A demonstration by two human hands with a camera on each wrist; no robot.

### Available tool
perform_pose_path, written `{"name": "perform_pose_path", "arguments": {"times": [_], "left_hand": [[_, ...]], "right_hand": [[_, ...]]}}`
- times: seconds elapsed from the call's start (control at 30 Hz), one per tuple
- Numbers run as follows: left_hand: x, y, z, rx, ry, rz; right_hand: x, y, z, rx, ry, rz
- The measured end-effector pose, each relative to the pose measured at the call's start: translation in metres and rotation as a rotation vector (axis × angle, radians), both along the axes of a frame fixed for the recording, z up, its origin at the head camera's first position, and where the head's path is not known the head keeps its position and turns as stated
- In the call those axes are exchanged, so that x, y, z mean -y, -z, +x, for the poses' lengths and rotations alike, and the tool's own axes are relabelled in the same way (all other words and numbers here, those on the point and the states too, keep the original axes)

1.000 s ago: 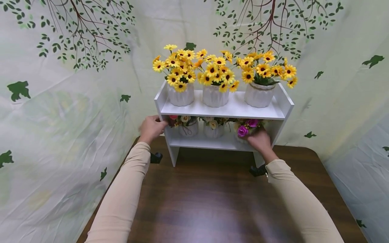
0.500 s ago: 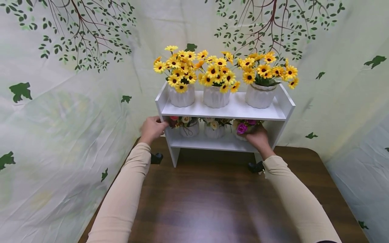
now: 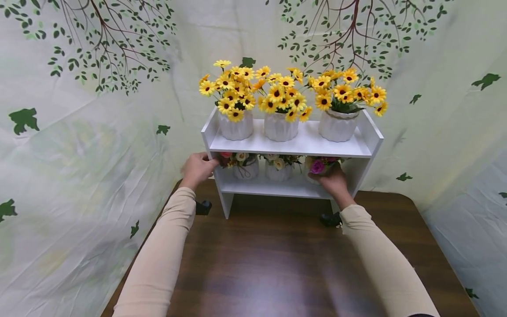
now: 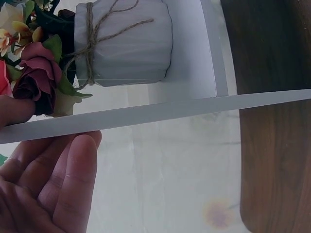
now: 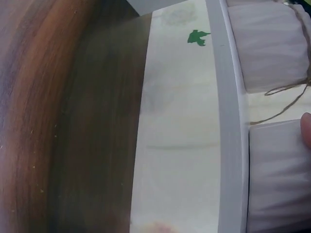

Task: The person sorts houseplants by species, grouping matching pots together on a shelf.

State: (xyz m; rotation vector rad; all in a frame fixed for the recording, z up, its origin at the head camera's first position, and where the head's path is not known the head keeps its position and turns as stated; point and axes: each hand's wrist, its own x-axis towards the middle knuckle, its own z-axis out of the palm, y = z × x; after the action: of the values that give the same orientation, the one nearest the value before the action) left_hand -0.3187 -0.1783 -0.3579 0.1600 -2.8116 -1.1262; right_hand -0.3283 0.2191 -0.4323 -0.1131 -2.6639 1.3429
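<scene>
A white two-tier shelf (image 3: 293, 148) stands on the table. My left hand (image 3: 200, 169) pinches its left side panel (image 4: 155, 110); in the left wrist view the thumb lies on the inner face and the fingers on the outer. At the lower tier's right end, my right hand (image 3: 335, 180) grips a white flowerpot (image 5: 279, 179) with purple roses (image 3: 317, 166). Only one fingertip shows in the right wrist view, against the pot's side. Left of it on that tier stand a pot with cream roses (image 3: 279, 171) and a twine-tied pot (image 3: 246, 171) with mixed roses.
On the upper tier stand three white pots of yellow flowers: a left pot (image 3: 236, 127), a middle pot (image 3: 281, 127) and a right pot (image 3: 338, 127). Under the shelf is a brown wooden table (image 3: 257, 264). Leaf-printed cloth (image 3: 119, 132) hangs behind and at both sides.
My right hand has shifted slightly left around the pot with purple roses, and its flowers have tilted or moved a little. The left hand stays on the side panel.
</scene>
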Motion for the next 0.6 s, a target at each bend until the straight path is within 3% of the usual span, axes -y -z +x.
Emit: {"name": "perform_pose_path", "arguments": {"times": [0.17, 0.27, 0.37, 0.47, 0.6], "left_hand": [[-0.001, -0.002, -0.002, 0.006, 0.006, 0.009], [0.000, 0.001, 0.001, -0.013, 0.011, -0.011], [0.003, 0.004, 0.007, -0.062, 0.011, -0.019], [0.006, 0.009, 0.018, -0.135, 0.026, -0.016], [0.011, 0.021, 0.041, -0.188, 0.022, -0.015]], "right_hand": [[0.001, -0.001, 0.005, -0.025, 0.003, -0.031], [0.005, 0.000, 0.020, -0.059, 0.034, -0.022], [0.010, -0.001, 0.048, -0.071, 0.032, -0.011], [0.006, -0.003, 0.082, -0.088, -0.027, -0.021], [-0.014, 0.003, 0.123, -0.226, -0.062, 0.070]]}}
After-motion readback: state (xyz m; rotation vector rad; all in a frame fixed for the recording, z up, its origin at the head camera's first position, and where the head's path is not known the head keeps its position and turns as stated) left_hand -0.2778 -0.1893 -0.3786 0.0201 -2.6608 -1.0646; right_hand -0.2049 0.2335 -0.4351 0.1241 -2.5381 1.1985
